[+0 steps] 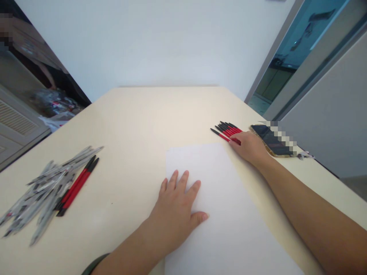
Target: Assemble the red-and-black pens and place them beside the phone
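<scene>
My left hand (pixel 179 208) lies flat with fingers spread on a white sheet of paper (pixel 218 198), across its left edge. Over on the right, my right hand (pixel 249 147) is curled at a row of red pens with black tips (pixel 228 129). Its thumb and fingers close on the nearest red pen (pixel 222 135), which lies slightly apart from the others. The far ends of these pens are hidden under the hand.
Several clear pens (pixel 48 191) lie in a loose pile at the left, with two red-and-black pens (pixel 78 187) beside them. A phone (pixel 272 139) rests near the table's right edge. Beyond the table (pixel 166 114) is a white wall (pixel 172 42). A person (pixel 31 42) is at the far left.
</scene>
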Action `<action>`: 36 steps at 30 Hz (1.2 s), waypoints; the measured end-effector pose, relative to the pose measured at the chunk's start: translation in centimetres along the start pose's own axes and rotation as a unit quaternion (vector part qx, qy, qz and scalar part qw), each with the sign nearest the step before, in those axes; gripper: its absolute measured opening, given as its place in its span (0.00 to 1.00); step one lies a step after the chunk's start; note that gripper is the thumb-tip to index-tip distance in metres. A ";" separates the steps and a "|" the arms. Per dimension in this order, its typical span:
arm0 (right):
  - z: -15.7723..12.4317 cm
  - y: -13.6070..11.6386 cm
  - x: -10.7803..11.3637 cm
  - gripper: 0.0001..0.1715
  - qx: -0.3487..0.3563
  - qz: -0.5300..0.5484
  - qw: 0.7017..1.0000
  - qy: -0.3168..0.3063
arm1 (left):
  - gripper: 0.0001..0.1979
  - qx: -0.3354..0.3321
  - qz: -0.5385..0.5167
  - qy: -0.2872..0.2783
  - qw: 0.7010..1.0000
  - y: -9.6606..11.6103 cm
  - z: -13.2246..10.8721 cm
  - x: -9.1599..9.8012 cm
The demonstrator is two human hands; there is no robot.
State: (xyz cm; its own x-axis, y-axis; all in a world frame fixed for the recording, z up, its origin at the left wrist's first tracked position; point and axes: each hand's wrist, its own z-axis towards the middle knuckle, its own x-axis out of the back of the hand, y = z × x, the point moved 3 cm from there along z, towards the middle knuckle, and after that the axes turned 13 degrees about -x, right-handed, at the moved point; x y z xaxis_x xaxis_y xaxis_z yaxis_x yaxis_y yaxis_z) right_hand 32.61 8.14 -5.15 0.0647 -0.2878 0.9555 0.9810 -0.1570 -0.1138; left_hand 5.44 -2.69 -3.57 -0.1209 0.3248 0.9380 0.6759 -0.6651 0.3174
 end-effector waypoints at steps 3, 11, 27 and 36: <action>0.0 0.1 0.0 0.17 -0.036 -0.026 0.999 0.021 | 0.32 0.001 0.001 -0.002 1.000 0.0 0.0 0.1; 0.1 0.2 -0.4 0.19 -0.106 -0.073 0.991 0.040 | 0.32 -0.001 0.004 0.001 1.000 0.0 0.1 0.0; -0.2 -0.4 0.6 0.22 -0.120 -0.015 0.990 0.070 | 0.33 0.009 -0.006 0.001 1.000 0.2 -0.2 0.3; -0.8 -0.9 1.5 0.21 -0.092 0.016 0.994 0.057 | 0.21 0.136 0.149 0.078 0.976 -6.0 -3.3 7.0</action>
State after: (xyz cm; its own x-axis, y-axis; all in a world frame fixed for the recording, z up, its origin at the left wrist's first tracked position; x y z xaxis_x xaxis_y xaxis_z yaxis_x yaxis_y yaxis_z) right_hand 31.73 7.14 -3.84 0.0637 -0.3987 0.9149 0.9280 -0.3137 -0.2013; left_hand -1.79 1.36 1.54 0.0154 0.0226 0.9996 0.8634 -0.5045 -0.0019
